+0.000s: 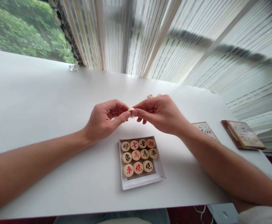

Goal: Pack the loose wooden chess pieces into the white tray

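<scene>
Just beyond the tray (144, 180), out over the table (56, 124), I've got one small pc (130, 109) pinched btwn both hands. L hand (105, 118) grips it w/ thumb and fingertips from one side, R hand (160, 113) does the same from the other, so both are grasping it. Pc seems roughly edge-on to me; a bit of red shows, but can't read the char. Other fingers curl loosely; can't tell if anything's tucked under them.

Doing this well, I'd say: light pinch on the rim, thumb pads off the painted face, since a smooth round pc would prob. squirt out if squeezed too hard. Better to turn it w/ the fingertips than the wrists. Low over the table is good too, as a slip would then be a short drop. Forearms should be clear of the tray, where 11 pcs (136, 155) lie face up in three rows (4, 4, 3), the nearest row w/ a gap at its R end. Two more pcs (150, 96) lie on the table just past R hand, so a wide swing of that hand could knock 'em.
</scene>
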`<state>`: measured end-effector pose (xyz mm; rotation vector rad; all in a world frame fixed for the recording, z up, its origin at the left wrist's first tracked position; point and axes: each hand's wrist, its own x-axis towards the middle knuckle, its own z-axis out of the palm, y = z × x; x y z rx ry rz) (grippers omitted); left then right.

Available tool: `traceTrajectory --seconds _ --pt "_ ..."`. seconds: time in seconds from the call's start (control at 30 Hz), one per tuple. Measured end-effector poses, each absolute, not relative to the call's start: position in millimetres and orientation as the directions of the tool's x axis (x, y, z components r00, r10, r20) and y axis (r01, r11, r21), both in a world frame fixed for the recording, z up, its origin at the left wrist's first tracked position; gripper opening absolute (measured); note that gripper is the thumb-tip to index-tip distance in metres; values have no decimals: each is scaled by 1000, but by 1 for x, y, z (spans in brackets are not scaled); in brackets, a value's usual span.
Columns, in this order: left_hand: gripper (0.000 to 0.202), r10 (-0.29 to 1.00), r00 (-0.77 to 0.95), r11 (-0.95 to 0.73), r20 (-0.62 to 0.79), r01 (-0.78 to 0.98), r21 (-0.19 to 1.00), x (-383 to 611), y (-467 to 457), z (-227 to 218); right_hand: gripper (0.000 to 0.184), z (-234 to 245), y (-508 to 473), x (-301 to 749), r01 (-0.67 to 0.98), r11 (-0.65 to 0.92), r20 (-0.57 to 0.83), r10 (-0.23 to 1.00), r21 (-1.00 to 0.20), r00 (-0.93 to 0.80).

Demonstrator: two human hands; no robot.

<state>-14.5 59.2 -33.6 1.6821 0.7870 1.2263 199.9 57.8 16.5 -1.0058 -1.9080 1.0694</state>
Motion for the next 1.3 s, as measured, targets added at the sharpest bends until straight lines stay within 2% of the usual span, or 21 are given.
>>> traceTrajectory --seconds 0.2,0.4,0.6,0.77,0.93,1.07,1.3 --pt "18 899 312 -304 306 -57 951 -9 48 -26 33 22 52 201 326 347 174 872 -880 -457" --pt "21 895 352 -258 273 -91 962 -6 40 -23 32 30 34 203 366 237 71 908 -900 -412" --pt "32 890 412 -188 194 -57 981 -7 43 -29 36 10 29 203 306 131 32 951 -943 -309" --pt "35 925 357 -108 129 -78 991 -8 53 -36 37 -9 43 194 171 139 100 971 -975 -215" --pt "32 934 348 -46 84 -114 992 -9 56 -37 39 -21 48 190 131 150 126 976 -980 -175" --pt "29 930 365 -12 54 -116 993 -8 57 -37 35 -27 45 195 126 148 125 977 -981 -172" --pt "28 911 411 55 -10 -98 994 -9 57 -35 23 -30 42 201 93 63 44 981 -994 -191"
